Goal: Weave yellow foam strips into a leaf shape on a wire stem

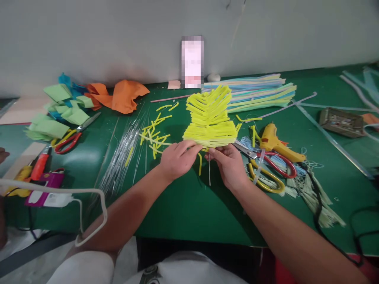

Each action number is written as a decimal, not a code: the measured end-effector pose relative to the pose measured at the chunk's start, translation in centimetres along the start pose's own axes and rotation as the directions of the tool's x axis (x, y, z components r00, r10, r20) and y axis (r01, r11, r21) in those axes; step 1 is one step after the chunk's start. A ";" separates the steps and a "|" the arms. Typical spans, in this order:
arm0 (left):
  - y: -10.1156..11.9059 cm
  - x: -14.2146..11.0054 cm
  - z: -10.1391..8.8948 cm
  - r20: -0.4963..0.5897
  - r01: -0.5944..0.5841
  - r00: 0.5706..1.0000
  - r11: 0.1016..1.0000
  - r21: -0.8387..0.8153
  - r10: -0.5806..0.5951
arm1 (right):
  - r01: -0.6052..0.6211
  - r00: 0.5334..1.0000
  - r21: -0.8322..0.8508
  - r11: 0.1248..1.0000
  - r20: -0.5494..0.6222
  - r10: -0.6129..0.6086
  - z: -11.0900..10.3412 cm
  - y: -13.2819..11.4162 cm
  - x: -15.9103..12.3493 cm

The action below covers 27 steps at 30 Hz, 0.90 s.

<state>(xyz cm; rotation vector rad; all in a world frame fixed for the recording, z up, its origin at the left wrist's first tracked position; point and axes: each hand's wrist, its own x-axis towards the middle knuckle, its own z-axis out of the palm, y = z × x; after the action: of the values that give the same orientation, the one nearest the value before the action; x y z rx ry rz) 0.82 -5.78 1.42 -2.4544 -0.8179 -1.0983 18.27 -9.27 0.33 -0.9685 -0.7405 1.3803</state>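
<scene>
A flat leaf-like piece made of bright yellow strips (211, 116) lies on the green table (183, 205) in front of me. My left hand (177, 159) pinches its lower edge from the left, fingers closed on the yellow strips. My right hand (229, 163) grips the same lower edge from the right, fingers curled around the base, where a thin wire stem (209, 173) hangs down. Loose yellow strip cuttings (155, 136) lie scattered just left of the piece.
A yellow glue gun (276, 142) and red-and-yellow scissors (271, 169) lie right of my right hand. Thin wires (124, 157) lie to the left, with second scissors (72, 138), green and orange paper (124, 94). Pastel strips (257, 92) are stacked behind. A white cable (89, 205) crosses my left arm.
</scene>
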 end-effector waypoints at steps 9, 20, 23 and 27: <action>-0.4 -0.2 0.4 -0.004 0.037 0.999 0.999 -0.023 -0.037 | -0.006 1.000 0.001 1.000 0.002 0.006 0.0 0.0 0.0; -1.1 -0.3 -0.5 0.021 0.132 0.991 0.987 -0.087 -0.130 | -0.029 0.990 0.015 0.999 -0.140 0.031 0.2 0.0 0.1; -1.2 -0.4 -0.4 0.018 0.149 0.989 0.984 -0.098 -0.148 | -0.051 0.991 0.023 0.998 -0.127 0.053 0.2 0.0 0.0; -1.2 -0.2 -0.3 0.019 0.163 0.987 0.982 -0.097 -0.161 | -0.045 0.994 0.037 0.998 -0.098 0.048 0.0 0.1 0.1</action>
<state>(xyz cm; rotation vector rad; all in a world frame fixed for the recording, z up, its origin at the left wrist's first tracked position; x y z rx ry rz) -0.19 -5.06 1.49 -2.5121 -1.0052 -1.2090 18.21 -9.16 0.27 -1.0252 -0.6211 1.3708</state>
